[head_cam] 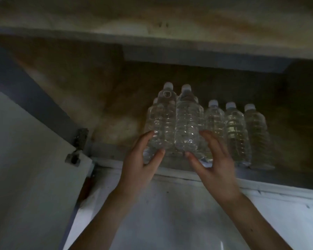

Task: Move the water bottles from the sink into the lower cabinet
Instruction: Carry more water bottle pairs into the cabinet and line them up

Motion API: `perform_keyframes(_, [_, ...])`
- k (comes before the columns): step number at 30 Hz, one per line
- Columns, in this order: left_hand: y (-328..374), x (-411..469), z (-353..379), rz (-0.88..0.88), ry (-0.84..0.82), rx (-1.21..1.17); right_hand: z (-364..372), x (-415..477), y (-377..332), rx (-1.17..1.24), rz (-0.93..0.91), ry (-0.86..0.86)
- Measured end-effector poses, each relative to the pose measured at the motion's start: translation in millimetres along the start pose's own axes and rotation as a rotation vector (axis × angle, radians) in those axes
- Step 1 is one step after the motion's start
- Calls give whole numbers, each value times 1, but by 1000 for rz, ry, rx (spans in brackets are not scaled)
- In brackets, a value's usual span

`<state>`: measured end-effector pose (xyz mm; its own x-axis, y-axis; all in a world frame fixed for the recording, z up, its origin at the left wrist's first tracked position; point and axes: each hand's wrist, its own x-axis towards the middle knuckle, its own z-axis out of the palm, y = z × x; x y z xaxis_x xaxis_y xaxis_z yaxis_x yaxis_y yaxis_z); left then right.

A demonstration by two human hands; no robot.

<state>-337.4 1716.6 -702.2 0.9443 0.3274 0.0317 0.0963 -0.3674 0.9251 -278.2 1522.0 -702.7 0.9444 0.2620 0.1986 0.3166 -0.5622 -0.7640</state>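
Inside the cabinet [98, 109], the left hand [141, 159] is curling fingers and thumb round one bottle [157, 121], and the right hand [213, 166] is doing likewise round a second bottle [187, 120]. Three bottles [235, 127] are standing at their 3 o'clock.

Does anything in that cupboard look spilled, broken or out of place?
Nothing spilled shows. The row of bottles stands upright, capped; the left hand grips the left bottle, the right hand the right bottle. Only the cabinet floor looks odd, blotchy brown as if stained, and the door hinge seems crusted.
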Motion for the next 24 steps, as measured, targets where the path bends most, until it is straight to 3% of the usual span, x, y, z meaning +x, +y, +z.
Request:
perform_keyframes(4, [44,-44,-34,30,-105,363,-41,-39,-39,-186,98,-114])
perform_keyframes(8, [136,-81,-74,100,-177,632,-112,-67,-115,-299,168,-180])
perform_keyframes(11, [236,-104,-107,36,-312,667,-187,-77,-194,-303,234,-211])
perform_keyframes(18, [514,-145,-189,42,-409,648,-386,-73,-407,-365,271,-239])
perform_keyframes(21, [631,-161,-226,153,-421,656,-475,-75,-495,-423,236,-157])
perform_keyframes(24, [703,-164,-255,331,-408,651,-537,-78,-558,-470,187,-20])
